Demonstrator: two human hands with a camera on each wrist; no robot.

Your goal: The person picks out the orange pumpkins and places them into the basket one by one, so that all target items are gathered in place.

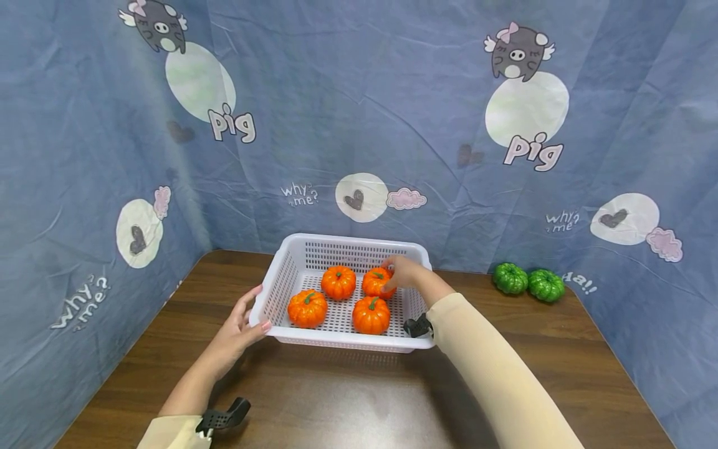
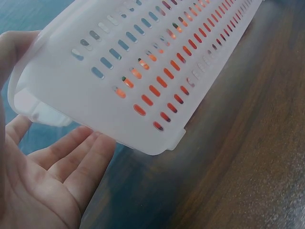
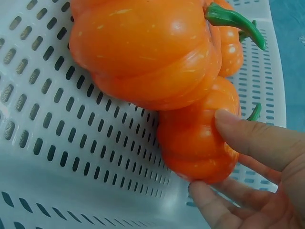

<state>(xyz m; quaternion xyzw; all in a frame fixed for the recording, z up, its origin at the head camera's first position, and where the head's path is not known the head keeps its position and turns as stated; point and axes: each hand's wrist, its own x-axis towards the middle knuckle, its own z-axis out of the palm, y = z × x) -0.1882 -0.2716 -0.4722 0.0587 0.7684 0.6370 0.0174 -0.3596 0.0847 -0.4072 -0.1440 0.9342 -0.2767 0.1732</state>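
Observation:
A white slotted plastic basket [image 1: 348, 340] stands on the table with several small orange pumpkins inside. My left hand [image 1: 235, 333] grips its left end, thumb on the rim and fingers at the outer wall; the left wrist view shows those fingers [image 2: 88, 162] beneath the lip. Reaching in from the right, my right hand [image 1: 405, 272] holds the back right pumpkin [image 1: 374, 284] between thumb and fingers. The right wrist view has this pumpkin [image 3: 198, 138] low in the basket, partly hidden by a nearer pumpkin [image 3: 143, 52]. Two more pumpkins, one back [image 1: 339, 282] and one front left [image 1: 307, 309], sit beside it.
Two green pumpkins [image 1: 528, 284] sit side by side at the table's back right. A blue printed curtain [image 1: 359, 125] hangs behind and along both sides of the brown wooden table [image 1: 348, 399]. Black wrist devices [image 1: 224, 419] are strapped at both sleeves.

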